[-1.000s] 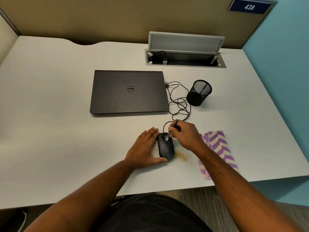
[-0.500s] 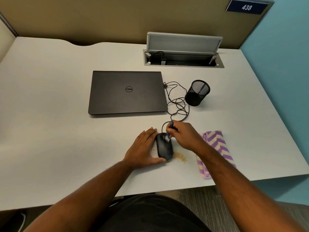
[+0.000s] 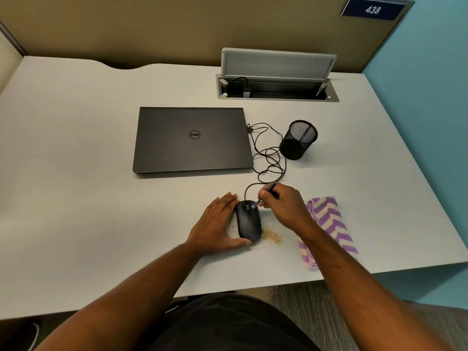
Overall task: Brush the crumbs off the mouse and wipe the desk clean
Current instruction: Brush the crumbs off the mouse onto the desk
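A black wired mouse lies on the white desk near its front edge. My left hand rests against the mouse's left side, fingers straight along it and thumb curled round its near end. My right hand pinches a small blue brush, whose pale tip touches the front of the mouse. A patch of brown crumbs lies on the desk just right of the mouse, and a few more lie at its left side. A purple-and-cream chevron cloth lies to the right, partly under my right forearm.
A closed dark laptop lies behind the mouse. The mouse cable loops between the laptop and a black mesh pen cup. An open cable hatch sits at the back. The desk's front edge runs close below my hands.
The brush tip has made small strokes over the front of the mouse. My left hand has stayed against the mouse. The crumb patch looks the same.
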